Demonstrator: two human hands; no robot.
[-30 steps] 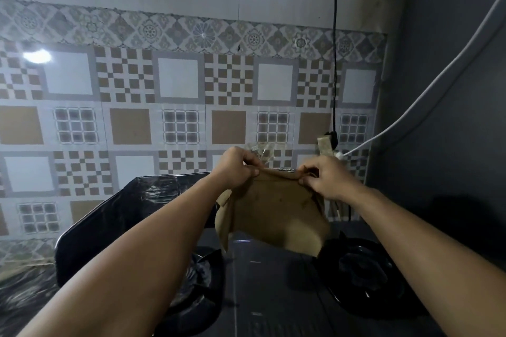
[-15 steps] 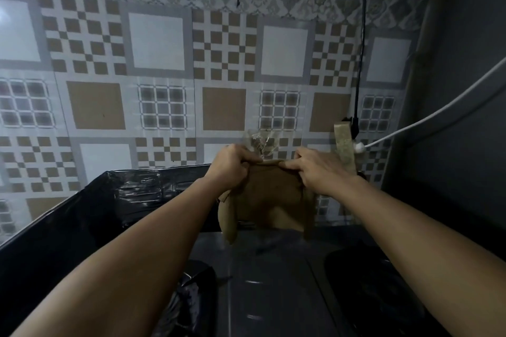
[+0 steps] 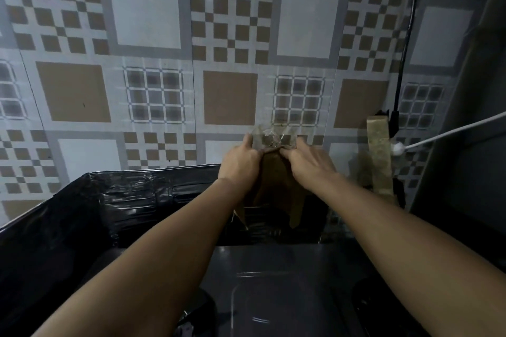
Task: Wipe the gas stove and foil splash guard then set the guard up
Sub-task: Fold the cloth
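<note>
A brown cloth (image 3: 273, 186) hangs against the tiled wall, bunched at its top under a clear wall hook (image 3: 269, 137). My left hand (image 3: 241, 161) and my right hand (image 3: 306, 163) both pinch the cloth's top edge, close together just below the hook. The dark, crinkled foil splash guard (image 3: 131, 200) stands along the back and left side of the black gas stove (image 3: 287, 282). Both forearms reach over the stove top, and a burner (image 3: 197, 317) shows partly at the bottom edge.
A black cable (image 3: 405, 49) runs down the wall on the right to a plug, and a white cable (image 3: 451, 133) slants in from the right. A tan strip (image 3: 379, 156) is stuck upright on the wall. A dark panel (image 3: 471, 145) closes the right side.
Both hands have lifted the cloth further toward the wall and come closer together at the hook. The cloth now hangs narrower. The view has moved closer to the wall.
</note>
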